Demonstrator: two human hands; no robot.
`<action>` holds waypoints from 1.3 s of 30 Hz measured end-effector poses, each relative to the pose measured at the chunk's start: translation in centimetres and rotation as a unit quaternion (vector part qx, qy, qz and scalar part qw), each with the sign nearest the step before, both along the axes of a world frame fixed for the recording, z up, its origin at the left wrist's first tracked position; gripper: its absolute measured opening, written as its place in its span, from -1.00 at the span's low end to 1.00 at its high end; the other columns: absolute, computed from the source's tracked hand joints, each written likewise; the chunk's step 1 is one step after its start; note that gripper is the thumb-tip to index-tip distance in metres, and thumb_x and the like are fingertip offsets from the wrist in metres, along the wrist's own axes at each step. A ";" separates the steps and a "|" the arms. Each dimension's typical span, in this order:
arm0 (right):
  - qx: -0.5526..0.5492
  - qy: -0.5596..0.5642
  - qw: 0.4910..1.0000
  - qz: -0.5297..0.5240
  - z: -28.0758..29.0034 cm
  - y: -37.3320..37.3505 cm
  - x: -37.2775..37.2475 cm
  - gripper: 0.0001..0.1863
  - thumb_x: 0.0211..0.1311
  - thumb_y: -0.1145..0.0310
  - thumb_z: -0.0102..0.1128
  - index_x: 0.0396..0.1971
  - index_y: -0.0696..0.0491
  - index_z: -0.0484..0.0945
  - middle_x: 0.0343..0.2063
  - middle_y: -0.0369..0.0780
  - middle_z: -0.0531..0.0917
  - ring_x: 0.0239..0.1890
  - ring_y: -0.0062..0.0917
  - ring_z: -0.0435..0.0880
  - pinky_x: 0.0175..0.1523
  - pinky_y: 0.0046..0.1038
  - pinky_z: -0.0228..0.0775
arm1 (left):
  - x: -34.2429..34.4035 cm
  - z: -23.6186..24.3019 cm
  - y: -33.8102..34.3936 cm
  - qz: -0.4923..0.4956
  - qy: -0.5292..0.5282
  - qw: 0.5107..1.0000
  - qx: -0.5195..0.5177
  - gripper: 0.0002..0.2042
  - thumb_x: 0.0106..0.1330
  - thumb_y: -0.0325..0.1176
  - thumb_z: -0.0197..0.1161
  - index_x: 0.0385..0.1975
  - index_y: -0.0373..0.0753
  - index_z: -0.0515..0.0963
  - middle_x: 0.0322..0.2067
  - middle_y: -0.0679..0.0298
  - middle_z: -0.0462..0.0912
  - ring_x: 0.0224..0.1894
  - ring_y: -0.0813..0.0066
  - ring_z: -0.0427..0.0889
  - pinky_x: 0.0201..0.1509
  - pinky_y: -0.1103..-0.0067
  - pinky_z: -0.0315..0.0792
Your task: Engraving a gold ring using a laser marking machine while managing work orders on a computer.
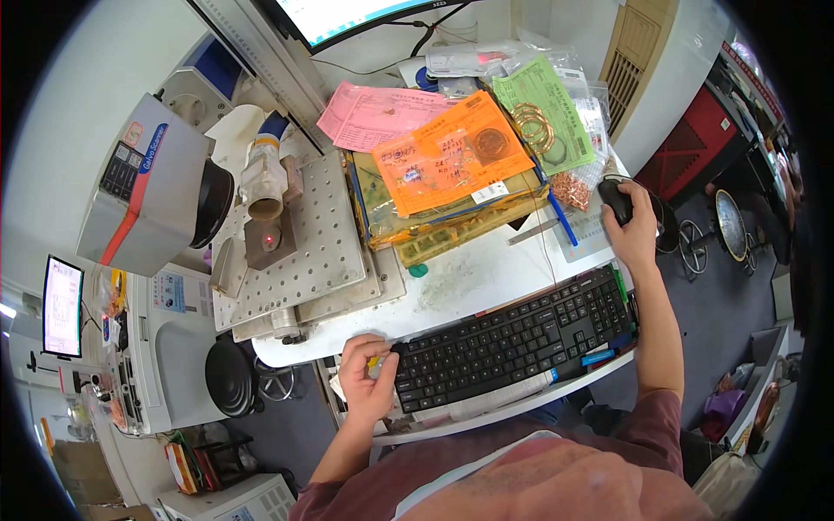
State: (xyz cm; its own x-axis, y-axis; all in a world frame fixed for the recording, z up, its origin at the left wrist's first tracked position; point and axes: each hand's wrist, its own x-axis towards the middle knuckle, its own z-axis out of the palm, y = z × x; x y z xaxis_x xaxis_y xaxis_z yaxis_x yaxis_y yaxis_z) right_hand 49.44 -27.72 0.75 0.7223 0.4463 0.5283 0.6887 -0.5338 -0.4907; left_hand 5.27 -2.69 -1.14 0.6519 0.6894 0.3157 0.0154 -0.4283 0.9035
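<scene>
My right hand rests over a black computer mouse at the right end of the white desk, fingers curved around it. At the left end of a black keyboard is my left hand, fingers bent and thumb apart, with the tips by the keyboard's upper left corner. Something small and yellow shows in the gap between thumb and forefinger; I cannot tell what it is. The keyboard lies on a pulled-out tray below the desk edge.
An orange sheet, a pink sheet and a green sheet with bagged copper-coloured rings lie on a yellow-edged tray. Left stands a laser marking machine beside a perforated metal plate. A monitor is behind.
</scene>
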 end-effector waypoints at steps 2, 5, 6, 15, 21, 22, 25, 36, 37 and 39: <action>0.006 -0.005 1.000 0.001 0.8 0.5 -0.7 -0.39 0.18 0.46 0.35 0.28 0.20 0.47 0.13 0.09 0.60 0.17 0.01 0.60 0.31 -0.18 0.42 | 0.0 0.0 0.0 0.001 -0.001 1.000 0.005 -0.78 0.24 -0.69 0.38 -0.15 -0.34 0.64 -0.06 0.14 0.58 -0.10 0.46 0.60 0.05 0.58 0.51; -0.014 -0.044 0.999 0.006 0.4 0.1 -0.2 -0.38 0.18 0.46 0.35 0.28 0.21 0.47 0.13 0.08 0.60 0.16 0.01 0.61 0.31 -0.19 0.43 | 0.1 0.1 0.1 -0.001 0.000 1.000 0.012 -0.78 0.24 -0.69 0.38 -0.15 -0.34 0.64 -0.06 0.14 0.58 -0.10 0.46 0.60 0.04 0.59 0.51; -0.039 -0.077 0.996 0.012 0.2 -0.2 0.1 -0.38 0.18 0.47 0.34 0.28 0.21 0.47 0.12 0.08 0.60 0.16 0.01 0.61 0.31 -0.19 0.43 | 0.1 0.1 0.1 -0.003 -0.001 1.000 0.011 -0.78 0.24 -0.69 0.38 -0.15 -0.34 0.64 -0.06 0.14 0.58 -0.10 0.46 0.60 0.04 0.59 0.51; -0.035 -0.087 0.995 0.016 -0.1 -0.3 0.0 -0.41 0.16 0.46 0.37 0.24 0.19 0.49 0.11 0.07 0.61 0.16 0.00 0.62 0.29 -0.20 0.45 | -0.1 0.3 -0.3 0.002 -0.007 1.000 0.003 -0.78 0.23 -0.69 0.38 -0.14 -0.35 0.64 -0.06 0.14 0.59 -0.12 0.46 0.61 0.03 0.58 0.51; 0.007 -0.017 1.000 -0.010 0.1 0.3 -0.5 -0.40 0.20 0.46 0.35 0.28 0.16 0.49 0.11 0.04 0.62 0.14 -0.02 0.65 0.24 -0.23 0.49 | -0.1 0.2 -0.1 0.008 0.010 1.000 0.025 -0.78 0.23 -0.69 0.38 -0.14 -0.35 0.65 -0.07 0.13 0.60 -0.15 0.44 0.63 0.01 0.57 0.52; 0.009 -0.019 1.000 -0.001 1.0 0.6 -1.1 -0.40 0.20 0.45 0.37 0.28 0.15 0.50 0.10 0.02 0.63 0.13 -0.05 0.67 0.24 -0.23 0.49 | 0.1 0.3 0.0 0.006 0.008 1.000 0.020 -0.78 0.23 -0.69 0.38 -0.14 -0.35 0.65 -0.08 0.13 0.61 -0.16 0.43 0.64 0.00 0.56 0.53; -0.026 -0.077 0.997 0.017 -0.2 -0.1 0.5 -0.45 0.20 0.45 0.37 0.22 0.17 0.55 0.13 0.01 0.64 0.15 -0.08 0.67 0.28 -0.23 0.48 | 0.1 0.0 0.2 0.003 0.003 1.000 0.013 -0.78 0.23 -0.68 0.38 -0.14 -0.35 0.66 -0.08 0.14 0.61 -0.17 0.43 0.65 -0.01 0.56 0.54; 0.006 -0.080 0.996 0.026 -0.5 0.0 0.2 -0.52 0.18 0.45 0.40 0.13 0.17 0.55 0.06 0.00 0.65 0.09 -0.06 0.67 0.24 -0.23 0.50 | -0.2 0.0 0.1 0.002 0.007 1.000 -0.001 -0.76 0.21 -0.69 0.38 -0.14 -0.35 0.65 -0.07 0.14 0.60 -0.14 0.43 0.63 0.02 0.56 0.52; 0.018 -0.074 0.997 0.029 -0.4 0.2 0.1 -0.52 0.18 0.45 0.40 0.13 0.17 0.55 0.06 0.01 0.65 0.09 -0.05 0.67 0.23 -0.23 0.50 | -0.3 0.1 0.0 0.003 0.008 1.000 0.004 -0.76 0.21 -0.70 0.38 -0.14 -0.35 0.65 -0.06 0.14 0.60 -0.14 0.43 0.62 0.02 0.56 0.52; 0.019 -0.046 0.999 0.018 0.2 0.6 -0.6 -0.50 0.19 0.45 0.39 0.15 0.17 0.55 0.08 0.01 0.64 0.09 -0.04 0.67 0.23 -0.22 0.50 | -0.2 0.3 -0.1 0.004 0.005 1.000 0.000 -0.76 0.21 -0.71 0.37 -0.14 -0.35 0.65 -0.06 0.14 0.59 -0.14 0.45 0.62 0.02 0.57 0.51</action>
State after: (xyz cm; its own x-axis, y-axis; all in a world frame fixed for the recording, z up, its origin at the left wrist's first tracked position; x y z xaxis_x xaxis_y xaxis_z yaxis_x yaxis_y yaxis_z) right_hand 48.88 -27.17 0.97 0.6534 0.4495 0.6092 0.7506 -0.4893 -0.4440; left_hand 5.12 -2.78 -0.80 0.6496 0.6947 0.3089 0.0275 -0.4275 0.9036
